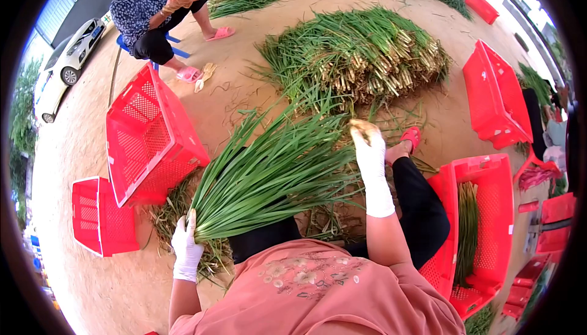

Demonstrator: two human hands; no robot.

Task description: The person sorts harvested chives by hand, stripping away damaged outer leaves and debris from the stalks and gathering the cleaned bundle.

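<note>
My left hand [186, 246], in a white glove, is closed around the pale base of a large bunch of garlic chives [275, 176]. The long green leaves fan out over my lap toward the right. My right hand [368, 145], gloved too with soiled fingertips, is raised right of the leaf tips, fingers curled together; what they hold, if anything, I cannot make out. Just beyond it lies a big heap of garlic chives [367, 53], pale root ends facing right and toward me.
Red crates stand at my left [153, 145] and right [483, 231]; the right one holds long greens [467, 231]. Another red crate [498, 96] is farther right. Trimmings [214, 255] litter the ground by my left hand. Across sits a person [143, 11] with orange gloves.
</note>
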